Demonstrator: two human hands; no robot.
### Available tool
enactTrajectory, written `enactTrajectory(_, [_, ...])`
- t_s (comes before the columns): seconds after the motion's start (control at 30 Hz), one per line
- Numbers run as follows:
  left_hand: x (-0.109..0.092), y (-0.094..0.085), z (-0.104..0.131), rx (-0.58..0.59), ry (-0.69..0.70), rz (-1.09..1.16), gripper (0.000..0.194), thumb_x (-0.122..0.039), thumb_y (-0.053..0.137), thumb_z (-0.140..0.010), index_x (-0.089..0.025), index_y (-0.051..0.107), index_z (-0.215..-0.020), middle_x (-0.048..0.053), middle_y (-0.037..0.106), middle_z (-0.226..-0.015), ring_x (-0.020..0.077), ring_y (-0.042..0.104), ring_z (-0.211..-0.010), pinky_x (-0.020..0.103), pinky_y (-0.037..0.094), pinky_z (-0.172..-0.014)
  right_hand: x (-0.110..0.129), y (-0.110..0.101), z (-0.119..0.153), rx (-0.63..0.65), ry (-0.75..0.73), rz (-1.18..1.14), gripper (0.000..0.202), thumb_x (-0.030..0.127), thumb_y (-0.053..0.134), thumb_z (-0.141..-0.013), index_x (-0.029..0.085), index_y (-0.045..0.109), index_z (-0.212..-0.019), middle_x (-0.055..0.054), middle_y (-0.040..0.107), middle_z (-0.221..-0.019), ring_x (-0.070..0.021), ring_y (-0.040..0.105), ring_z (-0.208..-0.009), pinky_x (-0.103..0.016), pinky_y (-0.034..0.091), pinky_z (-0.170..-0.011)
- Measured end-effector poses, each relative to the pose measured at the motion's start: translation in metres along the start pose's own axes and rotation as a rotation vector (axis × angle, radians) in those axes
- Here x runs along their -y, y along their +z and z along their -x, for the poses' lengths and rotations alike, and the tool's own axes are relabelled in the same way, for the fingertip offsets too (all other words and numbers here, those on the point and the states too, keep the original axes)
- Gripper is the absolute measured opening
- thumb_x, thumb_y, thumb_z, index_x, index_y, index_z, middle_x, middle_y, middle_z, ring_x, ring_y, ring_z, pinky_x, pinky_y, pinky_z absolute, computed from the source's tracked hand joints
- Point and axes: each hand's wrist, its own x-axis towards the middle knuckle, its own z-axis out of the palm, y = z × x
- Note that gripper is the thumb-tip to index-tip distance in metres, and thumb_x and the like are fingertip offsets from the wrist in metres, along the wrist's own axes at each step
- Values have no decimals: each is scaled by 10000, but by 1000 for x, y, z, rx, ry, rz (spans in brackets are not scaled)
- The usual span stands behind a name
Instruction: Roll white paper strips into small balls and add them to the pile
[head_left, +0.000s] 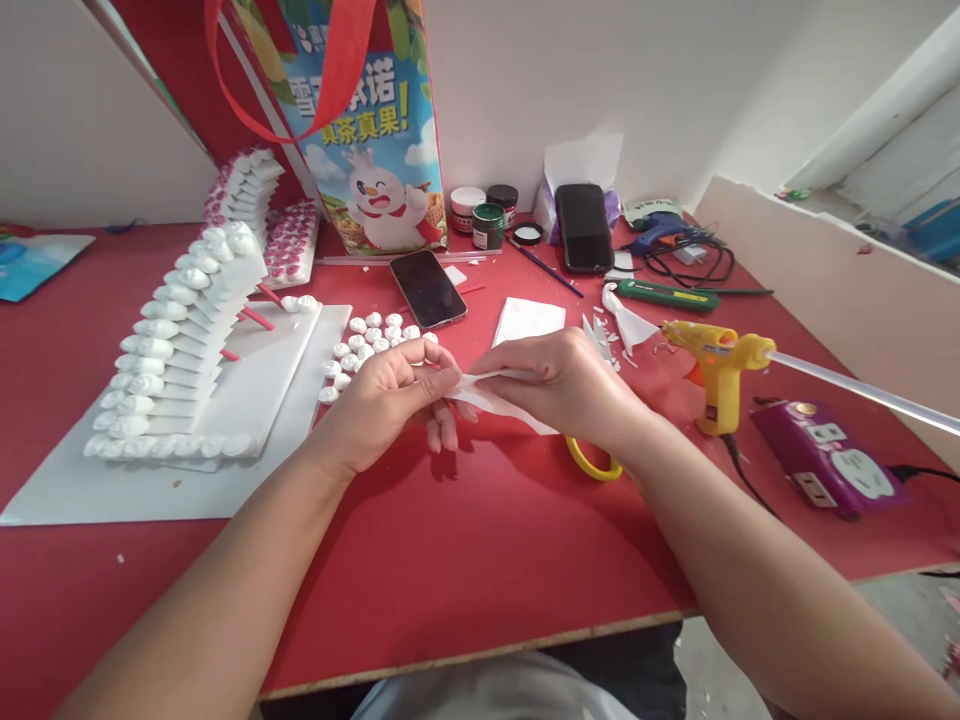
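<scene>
Over the middle of the red table, my left hand (409,395) pinches one end of a strip of white tissue paper (499,402) between thumb and fingers. My right hand (559,375) grips the same strip from the other side, its fingers partly hidden behind the knuckles. The strip looks narrow and gathered at the left hand and spreads wider toward the right. Just behind my left hand lie several small white paper rosebuds (365,340). A stack of white paper squares (530,320) lies beyond my right hand. Below my right wrist shows the yellow handle of scissors (592,462).
On the left, a curved model edged with white rosebuds (150,355) stands on a white board (90,495). A yellow glue gun (712,365) and purple power strip (829,455) are at the right. Behind are a phone (427,288), paint jars (489,226) and a bag (375,150).
</scene>
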Motion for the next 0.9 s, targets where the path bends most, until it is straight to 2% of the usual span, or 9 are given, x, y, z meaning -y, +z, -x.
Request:
enactTrajectory(0.13, [-1,0,0,3,-41,85,321,-423,739,-893,-179,532,-891,-2,712,-700,126,654,-465,200,504,-430,-1,2,0,-13,-162,141,251,211,563,-961,170,809,-978,-59,759,-809,-139,601,-668,-264,420,-665])
enactTrajectory(0.23, [0,-3,0,-3,-55,120,262,-342,741,-891,-174,540,-871,-18,685,-675,110,641,-456,184,493,-427,1,-4,1,30,-182,135,235,222,587,-955,180,805,-1032,-70,770,-873,-157,632,-721,-273,431,-682])
enactTrajectory(0.3, [0,-5,0,-10,-36,111,234,-297,744,-886,-174,545,-872,-22,683,-668,102,629,-442,171,464,-409,5,-12,2,94,-112,71,197,317,692,-914,183,802,-1009,-70,773,-913,-169,644,-750,-274,442,-684])
enactTrajectory(0.37, [-1,-6,0,3,-6,74,216,-272,742,-886,-175,549,-882,-22,687,-657,92,604,-413,161,416,-381,9,-21,2,122,20,-42,311,467,738,-884,170,795,-954,-76,769,-903,-185,657,-775,-274,461,-681])
enactTrajectory(0.5, [-3,-3,4,107,-10,-38,198,-287,729,-899,-168,572,-912,-25,680,-641,60,528,-355,151,336,-352,13,-25,2,145,230,-328,540,649,576,-946,142,763,-951,-97,761,-922,-210,692,-871,-276,516,-734])
enactTrajectory(0.6, [-3,2,7,134,-7,-116,201,-317,714,-914,-171,578,-938,-31,674,-657,54,520,-367,153,333,-365,15,-14,2,328,285,-433,452,583,624,-944,145,721,-1000,-77,746,-967,-196,691,-881,-268,528,-736])
enactTrajectory(0.67, [-3,3,7,106,15,-155,190,-318,698,-926,-175,578,-962,-33,676,-680,57,531,-384,158,337,-372,16,-6,2,407,330,-426,338,482,645,-954,148,680,-988,-47,715,-917,-158,668,-800,-247,509,-673])
enactTrajectory(0.77, [-2,3,6,59,34,-209,174,-301,683,-933,-183,574,-1002,-35,676,-692,65,546,-397,165,337,-384,16,0,1,380,344,-317,286,423,607,-982,154,622,-886,11,615,-766,-92,540,-636,-220,412,-567])
enactTrajectory(0.9, [-2,2,4,32,53,-252,186,-312,698,-919,-179,603,-1008,-20,690,-711,82,577,-429,187,377,-412,13,-3,-1,388,348,-234,354,451,573,-997,157,582,-801,49,497,-661,-71,404,-564,-233,312,-523])
